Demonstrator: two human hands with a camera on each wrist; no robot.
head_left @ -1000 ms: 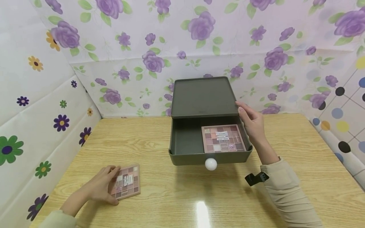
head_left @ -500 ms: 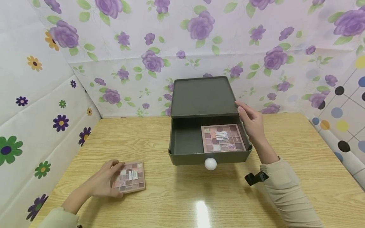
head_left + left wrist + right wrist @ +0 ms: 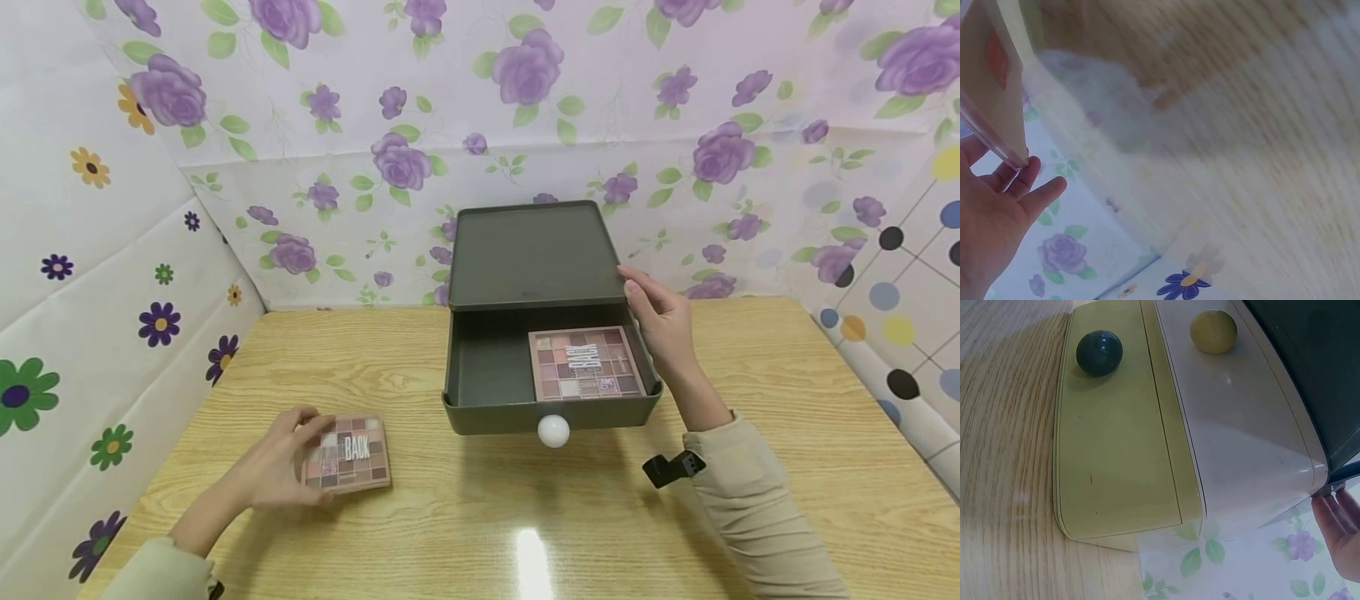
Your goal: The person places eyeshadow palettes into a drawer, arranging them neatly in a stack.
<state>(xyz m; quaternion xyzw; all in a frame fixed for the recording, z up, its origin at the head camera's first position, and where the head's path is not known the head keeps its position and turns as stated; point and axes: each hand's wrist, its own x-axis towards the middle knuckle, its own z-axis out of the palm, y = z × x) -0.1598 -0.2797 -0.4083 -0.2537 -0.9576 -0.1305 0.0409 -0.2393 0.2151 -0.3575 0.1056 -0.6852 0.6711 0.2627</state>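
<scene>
My left hand (image 3: 277,462) grips a square eyeshadow palette (image 3: 356,454) by its left side, thumb at the near edge and fingers at the far edge. In the left wrist view the palette (image 3: 997,87) stands clear of the table, its pale back showing. A small drawer unit has its dark green top drawer (image 3: 491,367) pulled out, with a white knob (image 3: 554,431) in front. Inside that drawer, on the right, lies a second palette (image 3: 588,365). My right hand (image 3: 663,329) rests against the unit's right side, fingertips at the edge of its dark green top (image 3: 536,254).
Below the open drawer, the right wrist view shows a whitish drawer (image 3: 1247,419) with a yellow knob and a yellow-green drawer (image 3: 1116,462) with a dark knob, both closed. The unit stands on a wood-grain table (image 3: 360,358) before a floral cloth (image 3: 337,100).
The left hand has carried its palette up off the table and a little right and away from me. The right hand and the drawer unit have stayed put.
</scene>
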